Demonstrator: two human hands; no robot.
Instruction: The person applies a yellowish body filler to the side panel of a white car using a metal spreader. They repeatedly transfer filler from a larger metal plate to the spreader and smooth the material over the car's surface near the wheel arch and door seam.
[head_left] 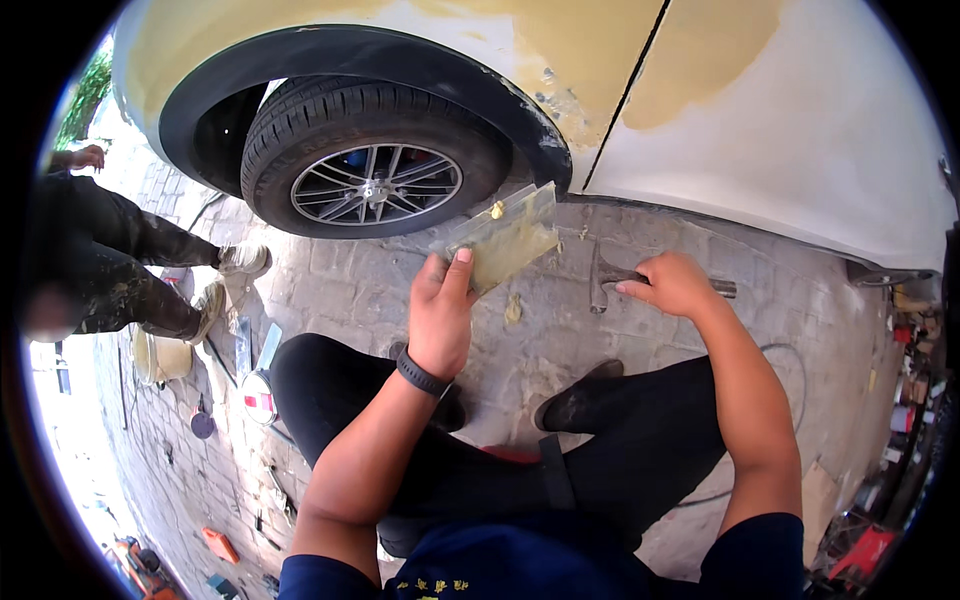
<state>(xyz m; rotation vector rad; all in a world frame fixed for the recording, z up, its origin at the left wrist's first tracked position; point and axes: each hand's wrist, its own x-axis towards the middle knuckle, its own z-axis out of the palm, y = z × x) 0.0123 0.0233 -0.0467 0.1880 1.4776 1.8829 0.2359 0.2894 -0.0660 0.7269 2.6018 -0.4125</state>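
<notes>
Left hand point(443, 300), fingers clasping a translucent sheet point(508, 246) smeared with yellowish paste point(497, 210), near a car wheel point(376, 189); right hand point(676, 284), fingers wrapped around a hammer point(599, 285), above paved ground point(350, 290), near a whitish door point(800, 150)

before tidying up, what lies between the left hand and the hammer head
In the head view, a yellowish dab shows on the paving between them; the clear sheet in the left hand reaches partway toward the hammer head.
</notes>
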